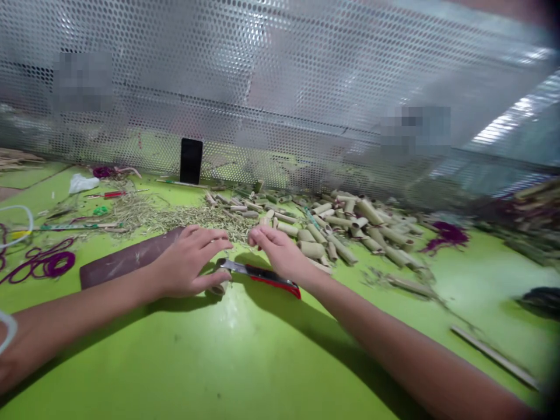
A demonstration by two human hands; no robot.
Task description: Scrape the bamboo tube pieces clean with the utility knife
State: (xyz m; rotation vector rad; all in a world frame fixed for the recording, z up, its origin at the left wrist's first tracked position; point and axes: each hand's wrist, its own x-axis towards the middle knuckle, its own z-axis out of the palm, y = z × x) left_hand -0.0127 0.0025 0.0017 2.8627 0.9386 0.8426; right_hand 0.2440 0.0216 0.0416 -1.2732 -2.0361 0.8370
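My left hand (192, 262) is open above the green tabletop, fingers stretched and thumb apart. Below its thumb lies a short bamboo tube (217, 288), partly covered by the hand. A brown flat board (131, 259) passes under my left wrist and fingers. My right hand (280, 251) is closed, thumb against curled fingers; whether something small is in the pinch is hidden. Beneath it rests a utility knife (271, 276) with a red and black handle, its blade out toward the bamboo tube.
Cut bamboo tubes (345, 224) are heaped beyond my right hand. Bamboo shavings (175, 216) spread behind the board. A black phone (191, 161) leans on a perforated metal screen (280, 87). Purple cord (61, 263) lies left, a bamboo strip (494, 356) right.
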